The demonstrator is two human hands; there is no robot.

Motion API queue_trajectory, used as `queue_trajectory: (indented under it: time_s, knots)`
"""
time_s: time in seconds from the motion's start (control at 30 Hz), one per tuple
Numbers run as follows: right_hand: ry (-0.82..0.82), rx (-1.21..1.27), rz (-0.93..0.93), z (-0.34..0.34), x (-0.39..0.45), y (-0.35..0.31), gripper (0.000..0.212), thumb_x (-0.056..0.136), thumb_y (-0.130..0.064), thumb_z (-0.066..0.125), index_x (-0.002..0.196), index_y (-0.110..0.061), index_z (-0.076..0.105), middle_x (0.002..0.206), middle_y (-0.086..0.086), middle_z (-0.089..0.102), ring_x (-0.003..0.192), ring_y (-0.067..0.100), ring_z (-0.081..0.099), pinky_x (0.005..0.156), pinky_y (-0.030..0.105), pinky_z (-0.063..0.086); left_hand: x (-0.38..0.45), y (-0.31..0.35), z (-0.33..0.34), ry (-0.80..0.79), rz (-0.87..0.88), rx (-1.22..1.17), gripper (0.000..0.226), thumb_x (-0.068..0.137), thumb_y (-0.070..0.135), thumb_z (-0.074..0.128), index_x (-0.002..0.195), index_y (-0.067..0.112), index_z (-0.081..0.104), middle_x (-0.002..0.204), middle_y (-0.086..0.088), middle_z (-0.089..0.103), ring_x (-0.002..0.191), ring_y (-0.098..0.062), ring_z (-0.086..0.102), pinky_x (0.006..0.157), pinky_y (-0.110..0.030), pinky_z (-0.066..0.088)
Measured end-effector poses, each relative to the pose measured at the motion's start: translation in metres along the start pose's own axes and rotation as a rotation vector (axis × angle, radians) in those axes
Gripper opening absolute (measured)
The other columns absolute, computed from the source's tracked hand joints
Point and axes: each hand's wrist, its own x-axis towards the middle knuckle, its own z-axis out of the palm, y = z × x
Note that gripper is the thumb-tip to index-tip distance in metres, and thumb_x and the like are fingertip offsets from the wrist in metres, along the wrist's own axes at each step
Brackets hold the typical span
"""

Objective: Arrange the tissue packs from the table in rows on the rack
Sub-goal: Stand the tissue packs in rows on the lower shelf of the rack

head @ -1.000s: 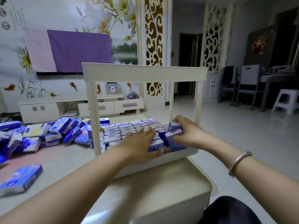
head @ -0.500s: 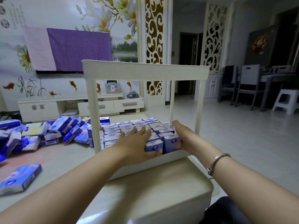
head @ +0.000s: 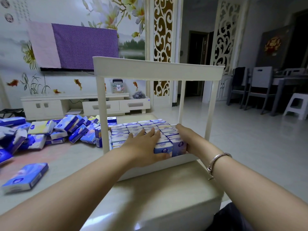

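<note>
While both hands reach under the top bar of the white rack (head: 158,70) at the centre of the frame, the left hand (head: 143,145) lies flat with its fingers straight and spread on top of the tissue packs in the rack (head: 141,129), its thumb against the front of the nearest pack. The right hand (head: 188,139) presses with straight fingers against the right side of the front purple pack (head: 179,145); it grips nothing. These packs stand upright in tight rows on the rack's lower shelf, filling most of it. The rack stands on the pale counter (head: 158,194), close to its near right corner. More tissue packs (head: 55,130) lie in a loose heap on the counter at the left of the frame, just beside the rack's left post, and one single pack (head: 25,177) lies apart at the lower left. A bracelet (head: 216,160) circles the right wrist.
</note>
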Motion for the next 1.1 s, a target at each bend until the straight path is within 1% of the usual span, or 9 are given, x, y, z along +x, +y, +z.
queue_trajectory:
  time_s: [0.1, 0.17, 0.27, 0.33, 0.47, 0.6, 0.73, 0.87, 1.1]
  knots:
    - [0.131, -0.177, -0.119, -0.004, -0.016, -0.008, 0.039, 0.096, -0.037, 0.027, 0.099, -0.01, 0.054, 0.089, 0.007, 0.065, 0.076, 0.018, 0.06, 0.066, 0.027, 0.043, -0.009, 0.0, -0.006, 0.019, 0.012, -0.018, 0.092, 0.084, 0.073, 0.037, 0.153, 0.025, -0.001, 0.161, 0.008, -0.006, 0.148, -0.017, 0.0, 0.119, -0.049, 0.007]
    - [0.224, -0.306, -0.302, -0.006, -0.036, -0.01, 0.031, 0.098, -0.032, 0.03, 0.104, -0.012, 0.052, 0.097, 0.004, 0.057, 0.074, 0.01, 0.052, 0.059, 0.026, 0.037, -0.022, 0.0, -0.011, 0.081, 0.045, -0.028, 0.089, 0.086, 0.07, 0.039, 0.153, 0.023, 0.006, 0.161, 0.007, -0.002, 0.148, -0.015, 0.005, 0.12, -0.044, 0.012]
    - [0.281, -0.467, -0.622, -0.003, -0.067, -0.01, 0.027, 0.096, -0.026, 0.041, 0.109, -0.013, 0.061, 0.108, 0.001, 0.057, 0.097, 0.014, 0.053, 0.075, 0.028, 0.043, -0.053, -0.003, -0.011, 0.235, 0.139, -0.058, 0.074, 0.09, 0.059, 0.044, 0.15, 0.021, 0.024, 0.16, 0.003, 0.015, 0.145, -0.015, 0.02, 0.117, -0.033, 0.022]
    - [0.305, -0.603, -0.824, 0.006, -0.09, -0.012, 0.022, 0.093, -0.021, 0.047, 0.101, -0.014, 0.066, 0.105, 0.002, 0.06, 0.103, 0.016, 0.05, 0.078, 0.026, 0.037, -0.078, -0.008, -0.007, 0.312, 0.191, -0.08, 0.061, 0.093, 0.049, 0.047, 0.145, 0.02, 0.034, 0.154, 0.003, 0.031, 0.139, -0.016, 0.032, 0.112, -0.027, 0.028]
    - [0.209, -0.688, -1.081, 0.046, -0.134, -0.021, 0.014, 0.091, -0.018, 0.052, 0.087, -0.014, 0.064, 0.087, -0.003, 0.059, 0.088, 0.01, 0.049, 0.07, 0.023, 0.036, -0.135, -0.032, -0.002, 0.434, 0.179, -0.149, 0.044, 0.095, 0.038, 0.047, 0.136, 0.022, 0.045, 0.141, 0.01, 0.046, 0.127, -0.007, 0.042, 0.1, -0.015, 0.03]
    - [0.017, -0.679, -1.22, 0.105, -0.162, -0.031, 0.017, 0.087, -0.023, 0.046, 0.081, -0.015, 0.06, 0.077, -0.004, 0.056, 0.076, 0.011, 0.048, 0.067, 0.027, 0.038, -0.18, -0.076, 0.004, 0.472, 0.006, -0.176, 0.052, 0.087, 0.053, 0.033, 0.129, 0.029, 0.05, 0.131, 0.016, 0.052, 0.12, -0.002, 0.045, 0.095, -0.015, 0.034]
    - [-0.123, -0.721, -1.272, 0.17, -0.164, -0.031, 0.012, 0.089, -0.024, 0.048, 0.088, -0.017, 0.058, 0.084, -0.008, 0.056, 0.082, 0.01, 0.05, 0.071, 0.03, 0.042, -0.209, -0.131, 0.018, 0.475, -0.23, -0.166, 0.044, 0.09, 0.047, 0.047, 0.13, 0.029, 0.048, 0.128, 0.014, 0.051, 0.12, -0.007, 0.045, 0.098, -0.022, 0.036]
    - [-0.217, -0.78, -1.157, 0.232, -0.135, -0.026, 0.018, 0.091, -0.026, 0.049, 0.106, -0.019, 0.056, 0.107, -0.002, 0.059, 0.101, 0.015, 0.052, 0.084, 0.033, 0.045, -0.219, -0.183, 0.037, 0.441, -0.415, -0.149, 0.061, 0.085, 0.057, 0.049, 0.138, 0.027, 0.041, 0.139, 0.009, 0.044, 0.127, -0.014, 0.042, 0.103, -0.029, 0.035]
    - [-0.119, -0.842, -0.888, 0.302, -0.055, -0.029, 0.032, 0.09, -0.016, 0.048, 0.121, -0.01, 0.046, 0.125, 0.009, 0.046, 0.121, 0.027, 0.042, 0.095, 0.036, 0.039, -0.175, -0.223, 0.061, 0.414, -0.496, -0.196, 0.069, 0.083, 0.058, 0.056, 0.142, 0.028, 0.035, 0.134, 0.001, 0.047, 0.124, -0.023, 0.042, 0.103, -0.034, 0.036]
